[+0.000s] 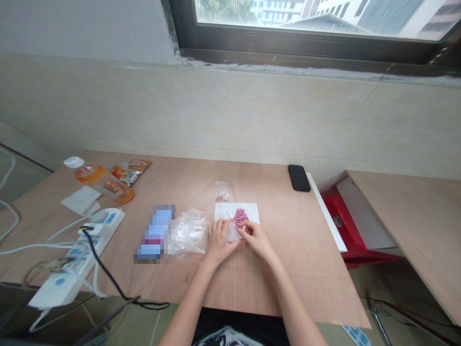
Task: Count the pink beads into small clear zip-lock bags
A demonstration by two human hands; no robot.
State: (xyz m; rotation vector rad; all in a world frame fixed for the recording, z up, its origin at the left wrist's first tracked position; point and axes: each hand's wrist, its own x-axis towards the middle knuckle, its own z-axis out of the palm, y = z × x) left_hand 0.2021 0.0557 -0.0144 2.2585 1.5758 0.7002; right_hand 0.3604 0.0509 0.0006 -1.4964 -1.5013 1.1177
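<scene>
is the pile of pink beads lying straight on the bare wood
No, the pile of pink beads lies on a white sheet.

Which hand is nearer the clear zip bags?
Left. The left hand is just to the right of the clear zip bags, on the white sheet; the right hand is farther right, at the pink beads.
</scene>
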